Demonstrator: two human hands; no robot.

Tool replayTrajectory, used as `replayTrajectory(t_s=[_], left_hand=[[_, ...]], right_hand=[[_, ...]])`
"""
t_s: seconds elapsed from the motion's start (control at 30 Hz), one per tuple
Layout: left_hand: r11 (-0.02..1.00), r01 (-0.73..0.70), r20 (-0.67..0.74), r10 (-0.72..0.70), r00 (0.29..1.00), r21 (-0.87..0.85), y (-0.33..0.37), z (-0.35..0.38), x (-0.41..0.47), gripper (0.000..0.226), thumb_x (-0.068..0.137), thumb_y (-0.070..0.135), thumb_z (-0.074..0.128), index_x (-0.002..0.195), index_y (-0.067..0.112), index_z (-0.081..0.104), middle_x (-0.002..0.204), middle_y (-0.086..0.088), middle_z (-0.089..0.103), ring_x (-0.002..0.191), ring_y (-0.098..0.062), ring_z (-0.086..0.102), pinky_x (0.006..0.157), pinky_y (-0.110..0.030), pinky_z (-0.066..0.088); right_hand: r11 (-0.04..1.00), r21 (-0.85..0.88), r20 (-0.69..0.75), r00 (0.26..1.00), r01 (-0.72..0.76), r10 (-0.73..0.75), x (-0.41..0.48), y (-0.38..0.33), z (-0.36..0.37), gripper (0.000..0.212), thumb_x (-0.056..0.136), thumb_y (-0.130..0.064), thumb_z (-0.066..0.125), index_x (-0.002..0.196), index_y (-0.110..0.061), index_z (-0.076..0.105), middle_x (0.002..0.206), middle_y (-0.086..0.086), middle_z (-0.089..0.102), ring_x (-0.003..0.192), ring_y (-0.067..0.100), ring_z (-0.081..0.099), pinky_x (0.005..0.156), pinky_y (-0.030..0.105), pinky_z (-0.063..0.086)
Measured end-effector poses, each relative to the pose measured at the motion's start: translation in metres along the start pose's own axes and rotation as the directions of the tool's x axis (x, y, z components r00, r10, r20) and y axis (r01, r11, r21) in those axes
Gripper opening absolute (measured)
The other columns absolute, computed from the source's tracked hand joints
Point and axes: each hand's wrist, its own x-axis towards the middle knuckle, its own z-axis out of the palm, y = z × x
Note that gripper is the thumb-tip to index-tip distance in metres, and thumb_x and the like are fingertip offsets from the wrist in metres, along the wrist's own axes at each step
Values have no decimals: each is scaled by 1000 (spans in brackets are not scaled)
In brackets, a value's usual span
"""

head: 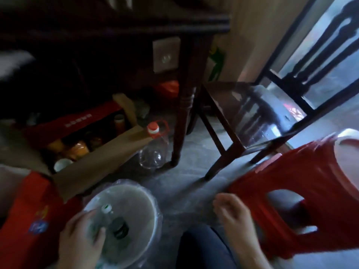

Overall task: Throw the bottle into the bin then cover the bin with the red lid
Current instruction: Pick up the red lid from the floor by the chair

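My left hand (81, 239) is shut on a clear plastic bottle (97, 222) with a white and green cap, holding it over the mouth of the white round bin (139, 199). The bin stands on the floor with a clear plastic liner and a small dark object inside. The red lid (303, 177), a red plastic piece with cut-out holes, is tilted and blurred at the right. My right hand (235, 216) lies against its lower left edge with its fingers curled. The blur hides whether it grips the lid.
An open cardboard box (101, 160) of jars sits behind the bin beside a large clear jug (154, 150) with a red cap. A dark table leg (181, 123) and a wooden chair (242, 117) stand beyond. A red bag (29, 220) is at the left.
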Motion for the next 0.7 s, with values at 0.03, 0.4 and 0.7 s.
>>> replayTrajectory(t_s=[0.03, 0.4, 0.7], left_hand=[[994, 107, 30, -107, 994, -7, 38, -45, -10, 49, 66, 42, 51, 105, 22, 73, 107, -14, 70, 91, -37, 69, 82, -49, 56], [909, 258, 443, -389, 808, 327, 244, -354, -106, 72, 62, 59, 51, 133, 48, 42, 146, 11, 35, 129, -12, 43, 106, -25, 36], [876, 355, 409, -470, 782, 327, 315, -419, -158, 54, 83, 52, 54, 133, 34, 43, 140, 3, 36, 134, -21, 33, 105, -38, 36]], right_hand=[[988, -132, 90, 993, 81, -69, -13, -16, 12, 21, 80, -3, 63, 84, -24, 64, 74, -4, 70, 69, 6, 60, 65, 19, 49], [602, -702, 673, 631, 381, 386, -134, -293, -18, 62, 88, -28, 52, 146, -31, 31, 148, 4, 36, 141, 30, 27, 112, 42, 33], [523, -733, 657, 651, 435, 381, -168, -350, -92, 49, 88, -29, 51, 137, -22, 44, 143, 7, 43, 136, 29, 33, 108, 44, 35]])
